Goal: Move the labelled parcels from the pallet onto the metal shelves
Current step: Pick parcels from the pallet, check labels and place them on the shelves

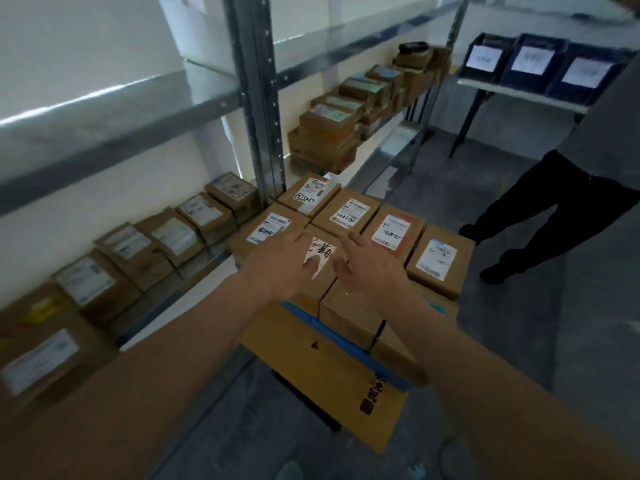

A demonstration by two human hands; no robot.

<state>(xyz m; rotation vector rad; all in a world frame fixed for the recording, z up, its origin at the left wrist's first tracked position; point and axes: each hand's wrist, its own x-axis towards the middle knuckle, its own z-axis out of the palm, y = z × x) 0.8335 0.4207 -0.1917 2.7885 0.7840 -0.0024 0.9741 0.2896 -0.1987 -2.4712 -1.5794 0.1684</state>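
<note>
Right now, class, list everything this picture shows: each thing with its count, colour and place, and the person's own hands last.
parcels on pallet: at least seven, brown with white labels, centre stack
flat carton: one, tan with black print, under the stack
blue layer: one, between stack and flat carton
shelf parcels: about six, brown, labelled, low shelf at left
far parcels: many, count unclear, brown, shelf beyond the post
shelves: grey metal, along the left wall
bins: three, dark blue with white labels, on the table at right
table: one, white top, dark legs, far right
bystander: one, dark trousers, right edge
left hand: open, over the middle parcel
right hand: open, beside it over the same parcel
</note>
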